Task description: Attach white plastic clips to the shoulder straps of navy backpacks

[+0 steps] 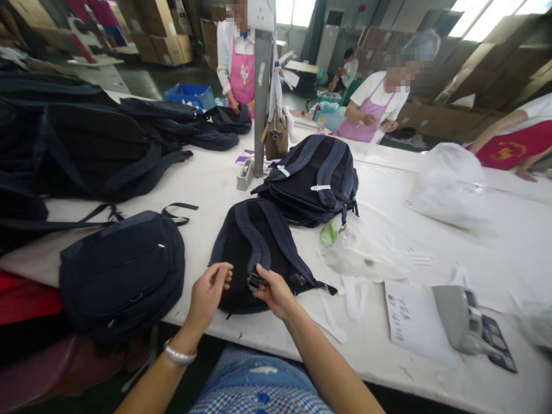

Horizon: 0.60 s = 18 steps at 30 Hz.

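Note:
A dark navy backpack lies strap side up on the white table, right in front of me. My right hand pinches a small black strap buckle at the backpack's near end. My left hand hovers just left of it, fingers curled together at the end of the strap, and what they hold is too small to make out. A bracelet sits on my left wrist.
A second backpack lies behind the first, another at the left, a pile of more at far left. Clear plastic bags, a paper sheet, white strips and a tape dispenser sit around. People work across the table by a metal post.

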{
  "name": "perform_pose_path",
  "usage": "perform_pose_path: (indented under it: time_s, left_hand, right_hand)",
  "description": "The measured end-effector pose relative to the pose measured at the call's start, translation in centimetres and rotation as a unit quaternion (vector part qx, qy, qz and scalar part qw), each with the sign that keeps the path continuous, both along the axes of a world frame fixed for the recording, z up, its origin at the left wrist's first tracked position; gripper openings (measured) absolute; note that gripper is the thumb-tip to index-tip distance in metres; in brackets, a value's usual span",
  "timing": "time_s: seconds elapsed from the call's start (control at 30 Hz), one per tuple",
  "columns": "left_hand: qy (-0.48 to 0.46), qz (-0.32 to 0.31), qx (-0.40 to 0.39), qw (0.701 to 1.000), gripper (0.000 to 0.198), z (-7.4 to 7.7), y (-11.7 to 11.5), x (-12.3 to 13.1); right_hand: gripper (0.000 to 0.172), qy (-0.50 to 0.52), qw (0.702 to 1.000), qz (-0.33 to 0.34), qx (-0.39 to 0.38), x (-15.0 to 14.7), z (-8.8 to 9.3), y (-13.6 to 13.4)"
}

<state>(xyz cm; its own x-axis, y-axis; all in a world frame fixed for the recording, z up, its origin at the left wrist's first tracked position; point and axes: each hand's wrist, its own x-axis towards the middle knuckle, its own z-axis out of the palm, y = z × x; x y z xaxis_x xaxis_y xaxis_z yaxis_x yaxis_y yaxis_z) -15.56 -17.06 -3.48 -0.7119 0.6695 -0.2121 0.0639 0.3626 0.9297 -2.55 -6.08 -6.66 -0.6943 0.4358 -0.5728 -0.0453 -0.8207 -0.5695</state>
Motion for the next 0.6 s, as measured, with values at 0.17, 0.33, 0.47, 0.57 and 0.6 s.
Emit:
perform_pose_path:
  time_s: [0.17, 0.33, 0.47, 0.57, 0.6]
  left_hand:
    - [0.048, -0.047, -0.048, 0.997, 0.038, 0.0, -3.1, 3.6]
    - [0.023, 0.040, 0.023, 0.999, 0.046, -0.8, -2.5, 4.6]
    - [-0.082, 0.042, 0.088, 0.992, 0.045, 0.6, -1.3, 2.7]
    - [-0.115, 0.023, 0.106, 0.987, 0.047, 2.4, -1.2, 0.2]
    - [-0.107, 0.010, 0.107, 0.988, 0.048, 2.9, -1.3, -0.8]
  right_hand:
    - [0.032, 0.038, 0.998, -0.009, -0.039, -1.1, 1.2, 0.3]
    - [0.029, 0.054, 0.996, 0.017, -0.074, -2.1, 2.8, -0.3]
    - [0.031, 0.059, 0.998, 0.021, -0.012, -3.3, 4.6, 0.1]
    - [0.033, 0.038, 0.997, 0.002, 0.073, -4.7, 6.0, 0.5]
    - [0.034, 0.030, 0.994, -0.011, 0.108, -5.4, 6.5, 0.6]
